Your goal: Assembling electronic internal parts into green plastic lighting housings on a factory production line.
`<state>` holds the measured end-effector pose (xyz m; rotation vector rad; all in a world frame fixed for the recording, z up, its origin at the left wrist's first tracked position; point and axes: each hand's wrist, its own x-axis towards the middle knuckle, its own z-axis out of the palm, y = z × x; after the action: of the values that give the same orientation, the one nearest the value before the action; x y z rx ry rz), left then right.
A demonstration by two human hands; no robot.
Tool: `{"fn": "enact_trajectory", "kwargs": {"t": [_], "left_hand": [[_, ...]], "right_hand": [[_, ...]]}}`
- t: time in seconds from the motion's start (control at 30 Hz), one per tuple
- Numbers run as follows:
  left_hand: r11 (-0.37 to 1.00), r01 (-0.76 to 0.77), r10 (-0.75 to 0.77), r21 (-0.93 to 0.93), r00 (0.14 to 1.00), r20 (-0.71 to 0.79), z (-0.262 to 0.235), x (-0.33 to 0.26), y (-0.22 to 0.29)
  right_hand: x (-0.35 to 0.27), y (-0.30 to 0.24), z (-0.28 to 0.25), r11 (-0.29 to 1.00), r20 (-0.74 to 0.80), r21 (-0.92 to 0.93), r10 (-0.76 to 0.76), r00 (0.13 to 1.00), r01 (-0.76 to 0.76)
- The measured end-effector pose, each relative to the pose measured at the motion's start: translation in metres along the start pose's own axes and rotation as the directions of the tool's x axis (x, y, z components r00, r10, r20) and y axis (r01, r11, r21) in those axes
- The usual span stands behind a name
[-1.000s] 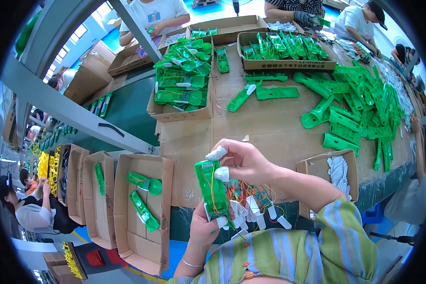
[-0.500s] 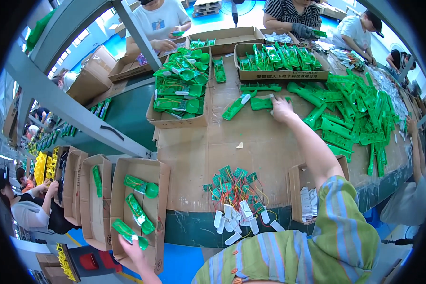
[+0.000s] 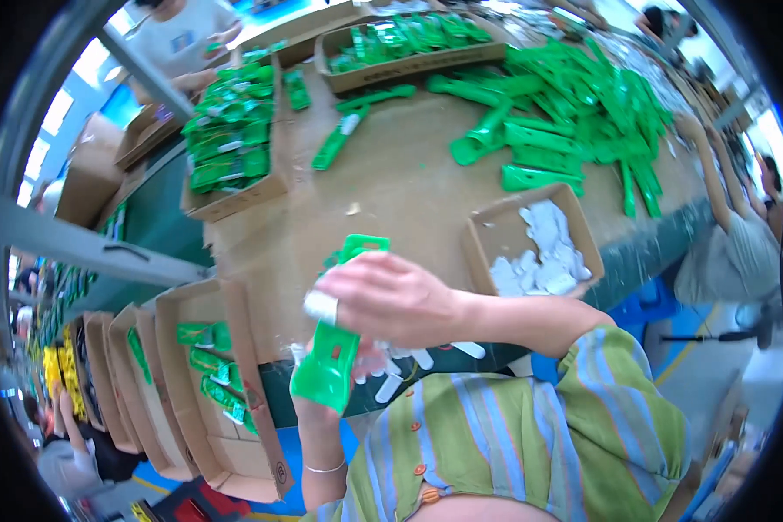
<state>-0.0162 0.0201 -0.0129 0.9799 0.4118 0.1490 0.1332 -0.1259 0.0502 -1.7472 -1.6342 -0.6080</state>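
Green casing (image 3: 325, 372) gripped in left hand (image 3: 370, 358) — right hand (image 3: 393, 300) over it, hold unclear — open carton (image 3: 489, 239) holds white pieces (image 3: 548, 235).

Bright light, I had plenty! Windows (image 3: 58, 115) glared white at upper left, blur smeared the hands (image 3: 391, 300), grey bars (image 3: 87, 237) bowed rimward.

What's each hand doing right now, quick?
Left hand: closed around a long green plastic casing with a rounded end.
Right hand: over the casing's upper part, blurred; cannot tell if it grips.
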Motion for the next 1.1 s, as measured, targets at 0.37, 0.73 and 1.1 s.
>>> {"fn": "enact_trajectory", "kwargs": {"t": [0.37, 0.73, 1.1], "left_hand": [[0.972, 0.071, -0.022, -0.222, 0.976, 0.219, 0.029, -0.019, 0.001], [0.655, -0.181, 0.282, 0.734, 0.959, -0.015, 0.034, -0.017, 0.0], [0.924, -0.145, 0.12, 0.353, 0.989, 0.091, 0.022, -0.024, 0.0]], "right_hand": [[-0.112, 0.037, -0.08, 0.766, 0.129, -0.302, 0.622, 0.772, -0.567], [-0.173, 0.053, -0.065, 0.669, 0.414, -0.24, 0.726, 0.549, -0.704], [-0.082, 0.002, -0.081, 0.019, 0.523, 0.619, 0.735, 0.431, -0.785]]}}
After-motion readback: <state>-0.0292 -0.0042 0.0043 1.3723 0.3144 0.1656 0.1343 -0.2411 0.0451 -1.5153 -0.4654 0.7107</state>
